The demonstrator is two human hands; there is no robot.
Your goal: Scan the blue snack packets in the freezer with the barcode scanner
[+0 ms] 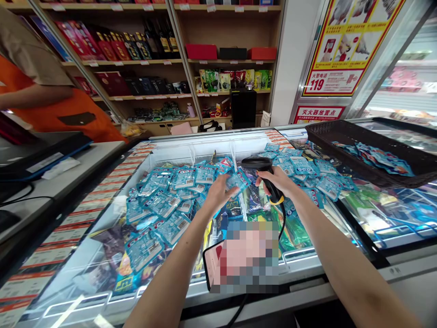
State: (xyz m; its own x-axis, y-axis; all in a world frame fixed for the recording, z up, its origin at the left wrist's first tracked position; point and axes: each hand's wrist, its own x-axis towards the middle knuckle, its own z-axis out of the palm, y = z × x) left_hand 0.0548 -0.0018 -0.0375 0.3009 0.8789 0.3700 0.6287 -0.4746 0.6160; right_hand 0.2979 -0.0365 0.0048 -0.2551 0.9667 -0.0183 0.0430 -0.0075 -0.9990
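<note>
My right hand [278, 182] is wrapped round the handle of a black barcode scanner [260, 165], whose head points left and whose cable hangs down in front. My left hand [218, 193] grips a blue snack packet [236, 181] and holds it just under the scanner's head. Both hands hover over the glass top of a chest freezer [191, 141], where several blue packets [164, 200] lie in a heap on the left, with more blue packets [307, 171] spread to the right.
A dark wicker basket [341, 132] with blue packets stands on the freezer at the right. A person in an orange apron [51, 105] stands at the counter [85, 157] on the left. A phone [213, 264] lies at the freezer's front edge. Shelves [153, 61] with goods fill the back wall.
</note>
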